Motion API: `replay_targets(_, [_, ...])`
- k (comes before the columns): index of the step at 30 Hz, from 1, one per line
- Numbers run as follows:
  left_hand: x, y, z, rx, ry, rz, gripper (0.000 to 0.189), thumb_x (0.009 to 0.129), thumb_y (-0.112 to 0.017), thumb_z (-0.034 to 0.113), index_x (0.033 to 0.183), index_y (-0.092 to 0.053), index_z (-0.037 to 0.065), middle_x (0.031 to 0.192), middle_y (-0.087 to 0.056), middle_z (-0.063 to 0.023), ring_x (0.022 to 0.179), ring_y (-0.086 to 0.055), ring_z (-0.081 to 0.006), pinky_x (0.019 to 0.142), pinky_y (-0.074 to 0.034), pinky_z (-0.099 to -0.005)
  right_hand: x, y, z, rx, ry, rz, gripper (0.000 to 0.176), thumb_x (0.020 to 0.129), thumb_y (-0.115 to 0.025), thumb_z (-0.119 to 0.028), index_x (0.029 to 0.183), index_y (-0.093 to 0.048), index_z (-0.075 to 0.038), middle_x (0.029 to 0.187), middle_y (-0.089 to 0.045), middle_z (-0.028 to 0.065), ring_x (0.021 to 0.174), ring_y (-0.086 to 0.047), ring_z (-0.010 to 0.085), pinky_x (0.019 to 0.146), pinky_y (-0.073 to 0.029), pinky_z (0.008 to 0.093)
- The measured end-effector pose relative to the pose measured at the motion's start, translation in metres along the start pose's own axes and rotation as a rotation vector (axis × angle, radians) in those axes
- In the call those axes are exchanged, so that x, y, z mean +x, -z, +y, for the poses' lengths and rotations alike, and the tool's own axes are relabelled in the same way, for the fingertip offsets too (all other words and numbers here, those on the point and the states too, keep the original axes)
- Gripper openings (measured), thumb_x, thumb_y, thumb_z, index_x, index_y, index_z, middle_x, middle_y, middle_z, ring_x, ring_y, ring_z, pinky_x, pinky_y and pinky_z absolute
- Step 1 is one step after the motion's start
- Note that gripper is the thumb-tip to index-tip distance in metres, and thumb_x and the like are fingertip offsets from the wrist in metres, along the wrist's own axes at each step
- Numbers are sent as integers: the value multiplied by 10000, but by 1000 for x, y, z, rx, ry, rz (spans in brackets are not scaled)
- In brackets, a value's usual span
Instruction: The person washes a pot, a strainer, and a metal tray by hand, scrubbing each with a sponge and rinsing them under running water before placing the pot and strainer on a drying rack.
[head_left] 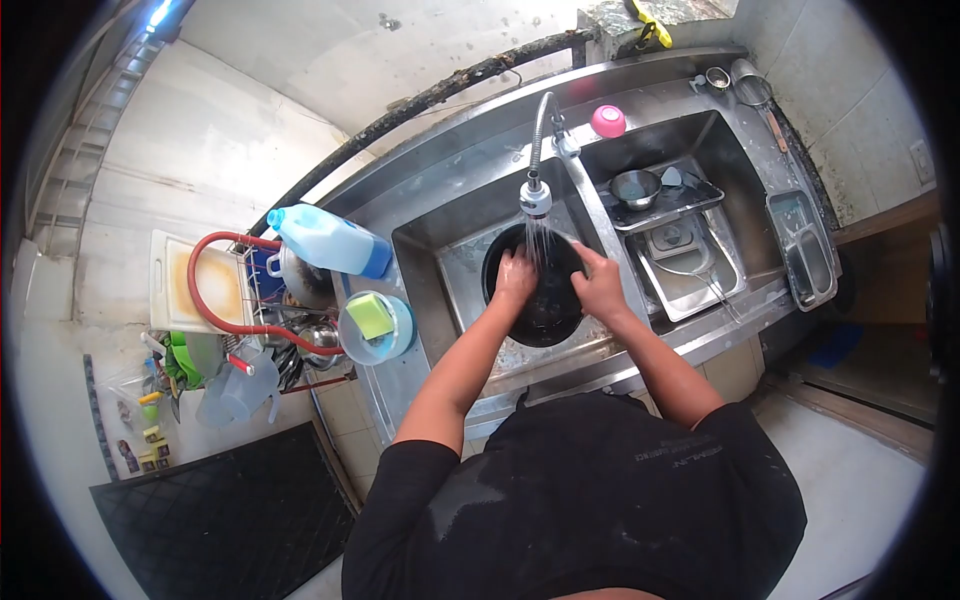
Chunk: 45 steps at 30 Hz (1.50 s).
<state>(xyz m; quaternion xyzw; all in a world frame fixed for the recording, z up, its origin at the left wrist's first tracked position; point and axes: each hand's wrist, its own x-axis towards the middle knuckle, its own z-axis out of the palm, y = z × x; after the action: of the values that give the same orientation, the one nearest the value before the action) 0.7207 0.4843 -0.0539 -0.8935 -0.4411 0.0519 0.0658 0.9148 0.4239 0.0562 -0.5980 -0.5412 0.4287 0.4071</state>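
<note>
A round black pan (548, 318) is tilted in the left basin of the steel sink, under water running from the spray faucet (536, 198). My right hand (598, 284) grips the pan's right rim, thumb and fingers on either side of it. Inside the pan, at its left part, my left hand (515, 276) presses against the surface with its fingers bent. Water falls just beside it, and whether it holds anything small is hidden.
Left of the basin stand a tub (400, 335) with a green sponge (371, 316) and a blue jug (330, 240). The right basin holds a metal bowl (636, 187) and trays (735, 262). A pink bowl (608, 121) sits behind the basins.
</note>
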Motion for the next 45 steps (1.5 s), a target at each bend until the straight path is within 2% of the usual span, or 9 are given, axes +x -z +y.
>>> replay_targets(5, [4, 15, 19, 70, 66, -177, 262, 854, -546, 219, 1014, -730, 125, 1061, -641, -46, 1050, -522, -198, 845, -367, -357, 5, 29, 24, 123, -79, 164, 465, 769, -547, -16, 1226, -628, -10, 805, -705, 95, 487, -619, 140, 387, -479, 296])
replay_targets(8, [17, 39, 26, 122, 48, -238, 282, 854, -513, 228, 956, -757, 131, 1010, -636, -52, 1036, -517, -203, 882, -353, -357, 7, 50, 38, 224, -108, 167, 478, 774, -556, -15, 1250, -600, 6, 1106, -678, 106, 589, -640, 128, 374, -482, 255])
replay_targets(19, [51, 27, 55, 22, 27, -146, 319, 876, -487, 219, 1063, -705, 81, 1053, -601, -70, 1031, -522, -223, 914, -367, -368, 8, 86, 94, 419, -108, 180, 541, 819, -546, 33, 1356, -496, -5, 1127, -662, 83, 629, -584, 31, 361, -412, 183])
replay_targets(25, [76, 15, 74, -155, -16, -231, 452, 896, -482, 215, 1344, -513, 164, 1275, -525, -24, 1129, -515, -201, 856, -459, -411, 24, 89, 133, -97, 47, 195, 602, 774, -595, -36, 1358, -448, -24, 1111, -657, 131, 831, -673, 176, 513, -571, 310])
replay_targets(29, [90, 0, 69, -251, -125, 65, 503, 884, -495, 179, 1386, -465, 179, 1410, -456, -2, 1201, -497, -207, 898, -485, -458, 27, 90, 112, -138, -462, -27, 613, 777, -542, -45, 1374, -426, -122, 1154, -616, 168, 881, -692, 302, 585, -624, 447])
replay_targets(31, [91, 2, 65, -266, -87, -32, 493, 892, -485, 171, 1385, -471, 167, 1429, -442, -17, 1263, -462, -215, 909, -496, -458, 27, 92, 113, -1, -550, -9, 516, 779, -592, -113, 1284, -522, -34, 1167, -640, 215, 1087, -628, 349, 913, -500, 410])
replay_targets(39, [64, 1, 82, -322, 335, -475, 365, 942, -439, 212, 1198, -556, -19, 1142, -627, -194, 1038, -647, -321, 883, -517, -402, 28, 92, 115, 41, -540, -100, 523, 814, -509, -71, 1331, -435, -46, 1088, -622, 169, 776, -697, 283, 538, -611, 405])
replay_targets(41, [70, 10, 86, -388, 386, -427, 374, 916, -481, 214, 1193, -549, -28, 1156, -616, -216, 1049, -633, -364, 912, -507, -406, 28, 89, 108, -8, -531, -62, 475, 810, -577, -108, 1269, -498, -15, 1121, -631, 247, 1071, -624, 372, 873, -514, 429])
replay_targets(45, [114, -14, 94, -641, 325, -53, 416, 897, -536, 218, 1197, -512, -70, 1204, -575, -245, 1153, -561, -382, 987, -457, -412, 31, 80, 114, -165, -430, -89, 511, 816, -542, -72, 1307, -414, -17, 1091, -613, 219, 790, -693, 328, 545, -597, 418])
